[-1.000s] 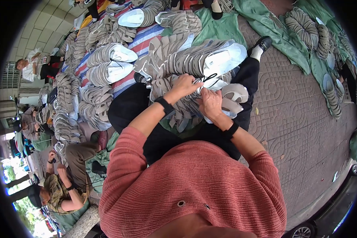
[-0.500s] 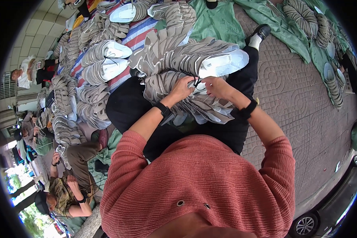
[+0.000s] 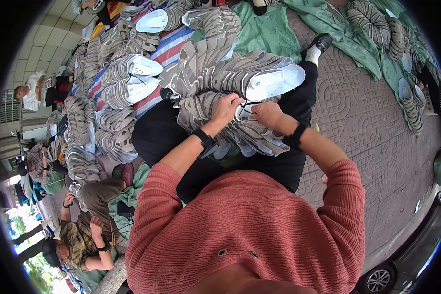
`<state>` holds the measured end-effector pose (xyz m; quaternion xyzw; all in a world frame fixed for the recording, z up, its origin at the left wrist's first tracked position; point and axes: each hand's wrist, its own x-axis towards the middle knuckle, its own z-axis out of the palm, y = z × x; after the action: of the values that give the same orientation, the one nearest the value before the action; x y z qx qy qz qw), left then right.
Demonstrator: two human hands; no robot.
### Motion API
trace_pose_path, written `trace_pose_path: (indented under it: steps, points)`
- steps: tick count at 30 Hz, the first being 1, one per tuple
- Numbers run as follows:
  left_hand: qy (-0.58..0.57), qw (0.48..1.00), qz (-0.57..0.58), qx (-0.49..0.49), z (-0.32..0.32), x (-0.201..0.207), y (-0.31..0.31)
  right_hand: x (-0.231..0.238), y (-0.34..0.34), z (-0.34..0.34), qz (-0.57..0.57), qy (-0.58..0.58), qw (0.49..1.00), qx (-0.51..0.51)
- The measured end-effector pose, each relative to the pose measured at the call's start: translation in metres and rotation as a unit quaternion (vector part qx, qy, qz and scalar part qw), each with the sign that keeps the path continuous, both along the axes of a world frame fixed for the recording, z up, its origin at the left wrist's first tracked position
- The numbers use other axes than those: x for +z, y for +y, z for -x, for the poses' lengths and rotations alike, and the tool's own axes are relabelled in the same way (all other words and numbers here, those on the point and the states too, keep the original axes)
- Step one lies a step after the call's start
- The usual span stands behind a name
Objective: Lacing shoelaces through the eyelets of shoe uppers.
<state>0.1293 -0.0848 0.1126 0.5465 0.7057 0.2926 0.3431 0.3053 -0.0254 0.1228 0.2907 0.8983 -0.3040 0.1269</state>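
Across my lap lies a bundle of grey-brown shoe uppers [image 3: 198, 109], nested in each other, with white lines on them. My left hand [image 3: 227, 109] is closed, its fingertips pinched on a black shoelace [image 3: 248, 104] above a pale opening in the bundle. To its right, my right hand [image 3: 268, 114] is also closed on the lace, its fingers curled. The lace runs in a loop between both hands. Just beyond them rests another long row of nested uppers [image 3: 230, 73], ending in a white lining [image 3: 277, 81].
Paired bundles of uppers [image 3: 125, 78] lie on a striped sheet [image 3: 169, 41] at the left. Green tarpaulin [image 3: 274, 32] spreads at the back. Patterned paving [image 3: 362, 127] is on the right. A seated person [image 3: 78, 245] handles uppers at the lower left; others sit farther off.
My right hand has shifted slightly, and the gap between my hands is wider. The lace loop between them shows more plainly.
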Motion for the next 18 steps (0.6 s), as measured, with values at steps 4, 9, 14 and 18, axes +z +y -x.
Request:
trace_pose_path:
  steps: [4, 9, 14, 18]
  points:
    - [0.012, 0.99, -0.136, -0.034, -0.007, 0.013, 0.001, 0.013, -0.026, -0.012, -0.216, 0.132, 0.967, 0.029]
    - [-0.152, 0.972, -0.176, 0.019, -0.012, 0.071, 0.003, 0.0, -0.05, -0.024, -0.246, 0.17, 0.954, 0.037]
    - [-0.2, 0.917, -0.344, 0.02, -0.016, 0.186, 0.017, -0.006, -0.051, -0.028, -0.229, 0.205, 0.952, 0.004]
    - [-0.219, 0.9, -0.375, -0.05, -0.022, 0.194, 0.021, 0.007, -0.05, -0.029, -0.224, 0.262, 0.939, 0.018]
